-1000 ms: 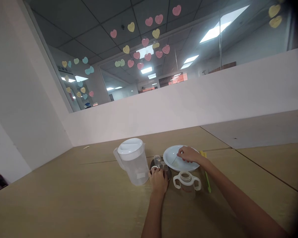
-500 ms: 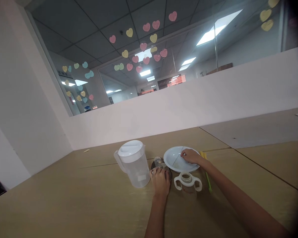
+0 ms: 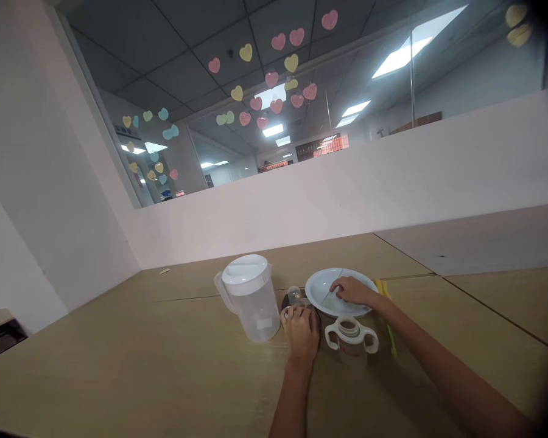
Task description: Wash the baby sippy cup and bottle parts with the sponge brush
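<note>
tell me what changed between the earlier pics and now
The right hand shifted slightly toward the person inside the plate; the thin strip now shows beyond it to the far rim. Whether it took hold or let go is unclear. The plate, jug and two-handled cup stayed put.

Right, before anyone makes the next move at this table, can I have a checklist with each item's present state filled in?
1. Lid seated on pitcher: ok.
2. Two-handled bottle standing upright, mouth uncovered: ok.
3. Yellow-green utensil in full view: not ok, the right forearm crosses it.
4. Right hand, over the white plate, has a secure grip: cannot tell, fingertips too small to judge.
5. Left hand, beside the pitcher, has a secure grip: cannot tell, the hand hides what is under it.
</note>
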